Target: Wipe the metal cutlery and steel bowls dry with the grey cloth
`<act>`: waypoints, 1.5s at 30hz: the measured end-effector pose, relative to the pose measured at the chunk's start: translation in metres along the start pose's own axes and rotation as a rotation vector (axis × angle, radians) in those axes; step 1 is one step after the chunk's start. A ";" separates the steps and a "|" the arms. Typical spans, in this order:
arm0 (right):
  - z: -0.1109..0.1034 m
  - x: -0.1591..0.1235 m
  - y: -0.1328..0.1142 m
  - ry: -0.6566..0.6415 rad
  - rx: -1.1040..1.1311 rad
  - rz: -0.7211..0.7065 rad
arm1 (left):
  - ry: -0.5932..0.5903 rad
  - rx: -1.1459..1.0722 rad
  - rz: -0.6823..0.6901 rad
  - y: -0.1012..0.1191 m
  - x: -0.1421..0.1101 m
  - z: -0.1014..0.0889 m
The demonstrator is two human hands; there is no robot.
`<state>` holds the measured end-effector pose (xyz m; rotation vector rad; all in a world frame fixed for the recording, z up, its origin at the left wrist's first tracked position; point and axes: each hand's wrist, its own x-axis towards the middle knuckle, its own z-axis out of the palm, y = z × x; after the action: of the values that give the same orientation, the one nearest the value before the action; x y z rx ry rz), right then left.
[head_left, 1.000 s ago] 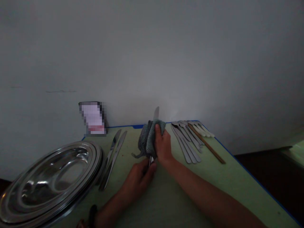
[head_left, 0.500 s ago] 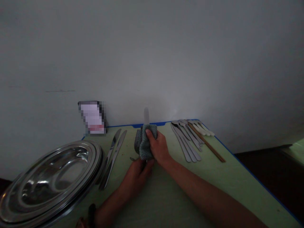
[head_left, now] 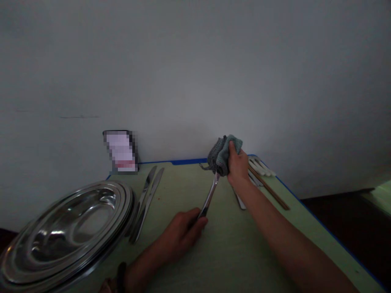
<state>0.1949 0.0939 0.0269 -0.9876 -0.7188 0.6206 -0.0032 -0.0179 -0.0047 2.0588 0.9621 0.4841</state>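
Observation:
My left hand (head_left: 186,230) is closed around the handle end of a table knife (head_left: 209,196), which slants up and away to the right above the table. A grey-green cloth (head_left: 224,156) is bunched over the knife's far end, so the blade is hidden. Gripping that cloth is my right hand (head_left: 238,165), its thumb laid along the top. Two more table knives (head_left: 149,203) lie side by side on the table, left of my hands.
Stacked metal divided plates (head_left: 70,232) fill the table's left side. Behind them a blurred phone (head_left: 120,151) leans on the wall. At right lie wooden chopsticks (head_left: 270,189), white spoons (head_left: 261,167) and metal cutlery (head_left: 241,202) partly behind my right arm. Blue edging borders the green table (head_left: 180,183).
My right hand with the cloth has moved right and outward to the knife's far end, uncovering the handle. The knife now slants right. My left hand has shifted slightly right, still holding it.

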 end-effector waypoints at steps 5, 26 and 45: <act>-0.025 0.018 -0.013 0.240 0.079 0.032 | 0.049 -0.254 -0.034 -0.004 0.002 -0.001; 0.003 -0.078 0.009 -0.353 0.283 0.502 | 0.378 -0.224 -0.075 -0.003 0.006 -0.001; 0.000 -0.086 -0.004 -0.232 0.021 0.123 | 0.470 -0.311 -0.175 -0.005 0.011 0.000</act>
<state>0.1422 0.0277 0.0084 -0.9543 -0.8578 0.8589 0.0013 -0.0079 -0.0086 1.5942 1.2360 0.9839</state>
